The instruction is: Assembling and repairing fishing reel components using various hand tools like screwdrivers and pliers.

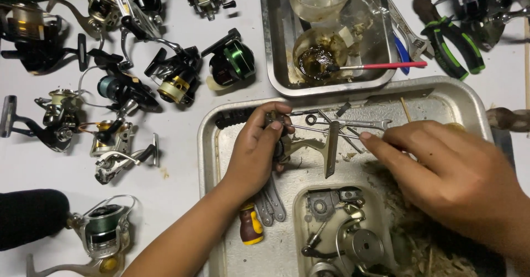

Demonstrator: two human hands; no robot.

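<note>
The left hand (255, 150) is closed around a small fishing reel part (298, 144), a tan metal piece with a flat foot sticking out. It sits over the far end of the big metal tray (210, 144), in the middle of the picture. The right hand (447, 172) is pinched narrow on a thin metal tool (326, 131) (a long rod, and I cannot tell what kind) that points at the part.

The part looks hard and stiff, and light enough for one hand. It may be greasy, so it could slip. The thick body seems the best place to hold it, not the thin foot.

Shiny wrenches (353, 123) lie just beyond the hands in the tray. A screwdriver with a red and yellow handle (251, 227) lies near the left wrist. More grey reel parts (342, 233) fill a small dish nearer in the tray.

A second tray (270, 45) farther away holds a cup of dark grease (317, 59) and a red brush (381, 65). Green pliers (452, 51) lie to the far right. Many whole fishing reels (176, 78) cover the white surface (182, 144) on the left.
</note>
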